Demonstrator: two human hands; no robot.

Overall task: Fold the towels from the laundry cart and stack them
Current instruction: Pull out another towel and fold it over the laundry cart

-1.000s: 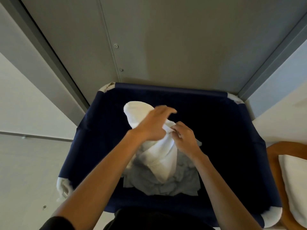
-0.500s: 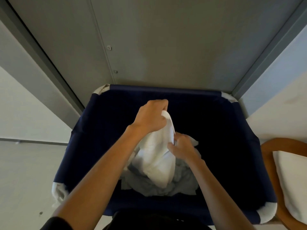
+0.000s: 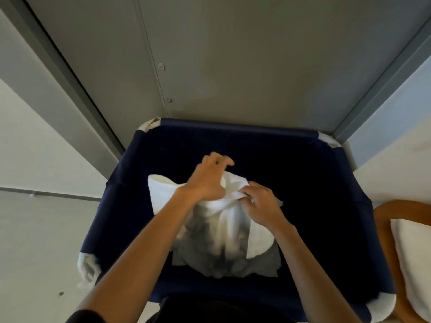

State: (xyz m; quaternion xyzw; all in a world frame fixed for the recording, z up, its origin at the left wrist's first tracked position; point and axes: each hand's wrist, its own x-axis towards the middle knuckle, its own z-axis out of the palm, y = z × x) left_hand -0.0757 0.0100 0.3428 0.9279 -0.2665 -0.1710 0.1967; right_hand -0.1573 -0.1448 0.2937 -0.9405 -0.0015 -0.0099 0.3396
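Note:
A white towel (image 3: 229, 220) hangs bunched over the middle of the dark blue laundry cart (image 3: 121, 199). My left hand (image 3: 207, 180) grips the towel's upper edge with its thumb, while its fingers are blurred and lifted above the cloth. My right hand (image 3: 262, 201) pinches the towel just to the right, fingers curled into the folds. One end of the towel sticks out to the left of my left wrist. More pale towels (image 3: 261, 264) lie crumpled in shadow at the cart's bottom.
The cart stands against a grey wall panel (image 3: 233, 66), with white walls on both sides. At the right edge is a wooden chair (image 3: 384, 231) bearing a white cushion or folded cloth (image 3: 415, 257).
Both hands have shifted along the towel's edge; a white end now juts out left of my left wrist. My right hand has risen closer to my left.

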